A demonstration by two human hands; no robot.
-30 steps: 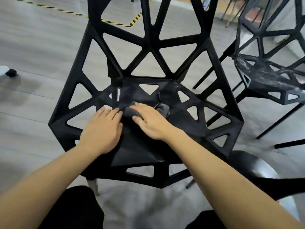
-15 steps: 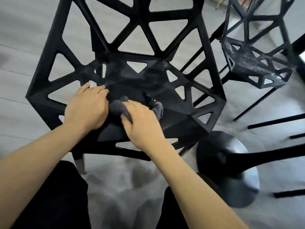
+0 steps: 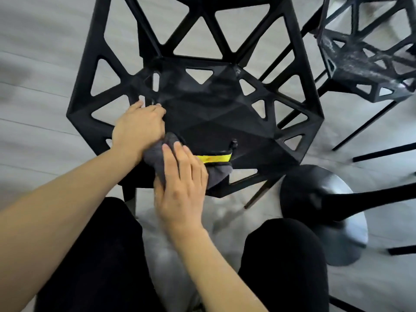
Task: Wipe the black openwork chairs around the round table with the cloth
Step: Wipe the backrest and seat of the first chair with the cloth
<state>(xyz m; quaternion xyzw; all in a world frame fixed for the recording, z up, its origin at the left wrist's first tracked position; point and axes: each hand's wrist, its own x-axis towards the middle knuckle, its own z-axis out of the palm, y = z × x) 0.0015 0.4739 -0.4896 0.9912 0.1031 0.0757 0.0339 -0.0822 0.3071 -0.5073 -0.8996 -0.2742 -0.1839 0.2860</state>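
While the right hand [image 3: 180, 190] presses flat on the grey cloth [image 3: 162, 158] at the near front edge of the seat, its fingers lie spread over the bunched fabric rather than curled round it, so this grip is apart and pushing down. A second ago the cloth sat further back, near the middle of the seat; it has since been drawn toward the person, which suggests one pull-stroke across the seat is about finished and the front lip is now being covered. A yellow band [image 3: 213, 158] on the cloth, not showing before, now lies exposed just right of the fingers. Beside it, the left hand [image 3: 139, 129] has stayed on the seat's left side, its wrist touching the cloth, fingertips hooked at an opening in the chair [image 3: 213, 113]; whether it clamps a bar I cannot tell. Farther off, the backrest's bars look unwiped as yet. To the right stand the table base [image 3: 324, 212] and a second chair [image 3: 364, 64], whose seat looks dusty and probably awaits its turn.
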